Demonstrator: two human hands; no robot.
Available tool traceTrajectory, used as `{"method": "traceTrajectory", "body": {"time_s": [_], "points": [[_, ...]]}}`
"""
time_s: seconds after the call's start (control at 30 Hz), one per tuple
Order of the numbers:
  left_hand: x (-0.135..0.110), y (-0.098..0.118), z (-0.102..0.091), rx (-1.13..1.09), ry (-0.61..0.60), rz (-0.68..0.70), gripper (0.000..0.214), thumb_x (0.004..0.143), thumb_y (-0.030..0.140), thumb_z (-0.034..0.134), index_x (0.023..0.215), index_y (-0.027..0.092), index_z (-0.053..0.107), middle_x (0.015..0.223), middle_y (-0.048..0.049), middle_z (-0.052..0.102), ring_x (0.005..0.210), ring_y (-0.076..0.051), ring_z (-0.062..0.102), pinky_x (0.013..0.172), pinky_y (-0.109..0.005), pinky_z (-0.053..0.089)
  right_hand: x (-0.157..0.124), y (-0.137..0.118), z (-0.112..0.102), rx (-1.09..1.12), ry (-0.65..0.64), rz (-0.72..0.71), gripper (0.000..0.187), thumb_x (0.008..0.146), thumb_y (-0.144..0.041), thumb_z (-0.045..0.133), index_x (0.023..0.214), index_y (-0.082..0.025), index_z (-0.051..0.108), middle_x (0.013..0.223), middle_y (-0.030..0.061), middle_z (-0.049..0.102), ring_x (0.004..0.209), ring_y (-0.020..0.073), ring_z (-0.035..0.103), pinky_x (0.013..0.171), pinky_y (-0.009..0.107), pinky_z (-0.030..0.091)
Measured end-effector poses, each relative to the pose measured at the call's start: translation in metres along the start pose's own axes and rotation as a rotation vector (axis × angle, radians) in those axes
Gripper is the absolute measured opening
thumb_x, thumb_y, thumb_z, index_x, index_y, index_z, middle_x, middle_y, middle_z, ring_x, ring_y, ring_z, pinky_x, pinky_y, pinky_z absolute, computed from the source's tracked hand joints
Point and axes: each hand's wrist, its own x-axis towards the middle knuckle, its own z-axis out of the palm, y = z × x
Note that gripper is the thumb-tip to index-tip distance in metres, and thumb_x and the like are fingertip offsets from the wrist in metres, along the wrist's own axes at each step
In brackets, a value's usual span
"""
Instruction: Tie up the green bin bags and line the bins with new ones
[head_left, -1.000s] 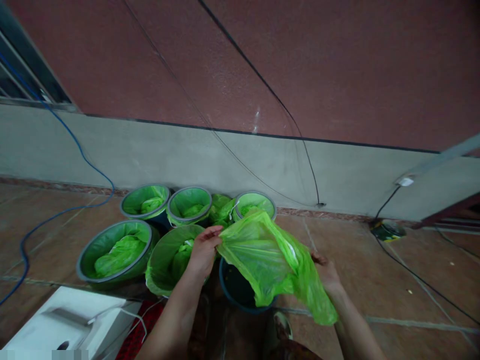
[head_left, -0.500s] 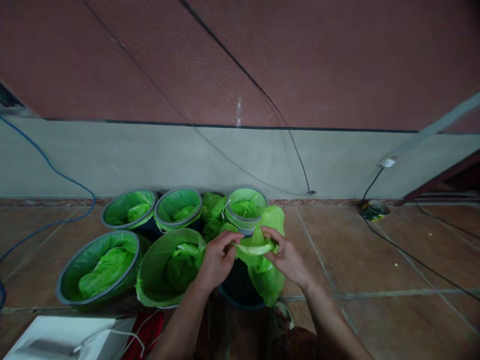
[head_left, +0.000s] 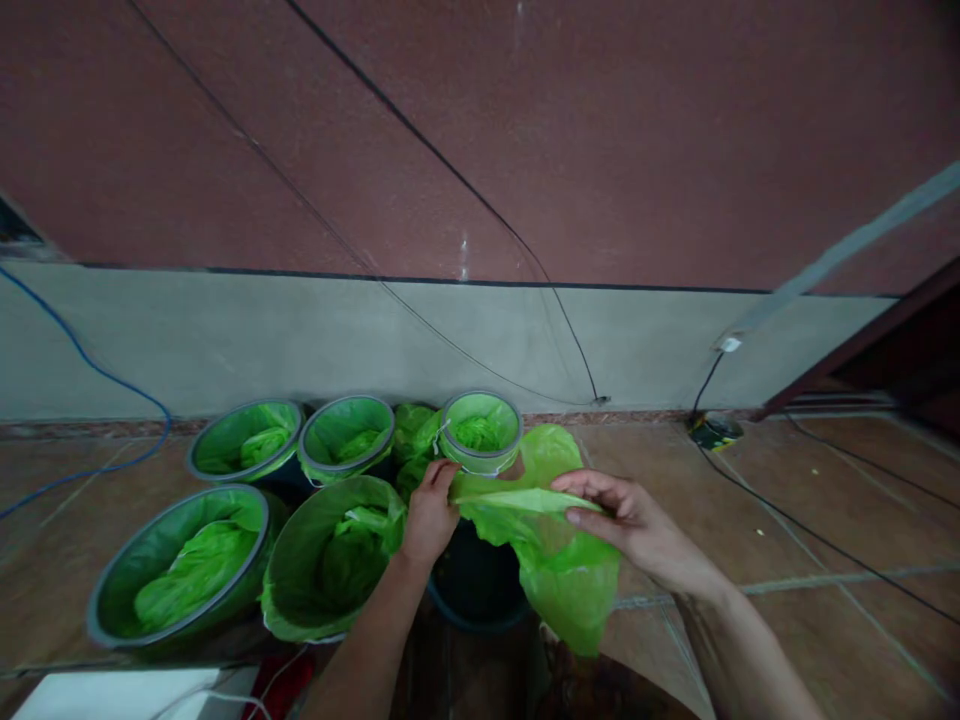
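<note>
A bright green plastic bag (head_left: 551,545) hangs over a dark blue bin (head_left: 476,590) that has no liner. My left hand (head_left: 429,512) pinches the bag's left edge. On the right, my right hand (head_left: 630,520) grips the bag's top edge between thumb and stretched fingers. The edge is pulled taut between both hands, and the rest of the bag droops over the bin's right side.
Several bins lined with green bags (head_left: 330,555) stand on the tiled floor against a grey and maroon wall (head_left: 480,320). A blue cable (head_left: 90,370) runs at the left, black cables (head_left: 795,520) and a socket at the right. A white box (head_left: 120,695) sits at the bottom left.
The bag was spread wide a second ago, then gathered between both hands. Now my right hand has pulled its edge out to the right, and the view has shifted slightly.
</note>
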Motion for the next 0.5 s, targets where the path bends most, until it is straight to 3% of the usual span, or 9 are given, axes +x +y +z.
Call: {"method": "traceTrajectory", "body": {"time_s": [0.1, 0.2, 0.33, 0.43, 0.5], "points": [[0.005, 0.002, -0.009, 0.037, 0.0, -0.063, 0.052, 0.065, -0.003, 0.046, 0.11, 0.019, 0.061, 0.113, -0.0072, 0.062, 0.104, -0.02, 0.062, 0.096, -0.031, 0.049, -0.013, -0.027, -0.025, -0.331, 0.169, -0.142, 0.026, 0.082, -0.03, 0.06, 0.104, -0.019, 0.065, 0.087, 0.003, 0.065, 0.073, 0.0137, 0.06, 0.064, 0.024, 0.047], [0.011, 0.005, -0.029, 0.126, 0.006, -0.151, 0.047, 0.067, 0.0, 0.048, 0.107, 0.019, 0.064, 0.107, -0.0069, 0.066, 0.097, -0.021, 0.064, 0.091, -0.032, 0.05, -0.025, -0.042, -0.054, -0.788, 0.46, -0.269, 0.026, 0.082, -0.021, 0.051, 0.102, -0.019, 0.067, 0.089, 0.0046, 0.064, 0.079, 0.0165, 0.061, 0.071, 0.028, 0.047], [0.011, 0.004, -0.056, 0.153, 0.068, -0.263, 0.041, 0.067, 0.005, 0.053, 0.103, 0.019, 0.066, 0.105, -0.0068, 0.069, 0.095, -0.023, 0.065, 0.09, -0.035, 0.049, -0.043, -0.024, -0.086, -1.16, 0.825, -0.206, 0.03, 0.077, -0.016, 0.047, 0.098, -0.017, 0.068, 0.089, 0.0073, 0.063, 0.075, 0.0198, 0.061, 0.066, 0.029, 0.046], [0.013, 0.009, -0.069, -0.034, 0.101, -0.462, 0.03, 0.067, 0.01, 0.056, 0.094, 0.018, 0.068, 0.092, -0.0061, 0.071, 0.086, -0.022, 0.066, 0.083, -0.035, 0.051, -0.057, -0.004, -0.1, -1.217, 0.886, -0.072, 0.031, 0.072, -0.012, 0.047, 0.092, -0.014, 0.07, 0.089, 0.0101, 0.064, 0.07, 0.0205, 0.06, 0.059, 0.029, 0.044], [0.021, 0.023, -0.081, -0.295, 0.103, -0.653, 0.022, 0.068, 0.014, 0.056, 0.087, 0.015, 0.067, 0.078, -0.0057, 0.069, 0.074, -0.021, 0.066, 0.072, -0.034, 0.053, -0.067, -0.009, -0.104, -1.175, 0.878, -0.04, 0.03, 0.068, -0.011, 0.047, 0.087, -0.013, 0.071, 0.085, 0.0105, 0.064, 0.066, 0.0203, 0.059, 0.059, 0.03, 0.044]]}}
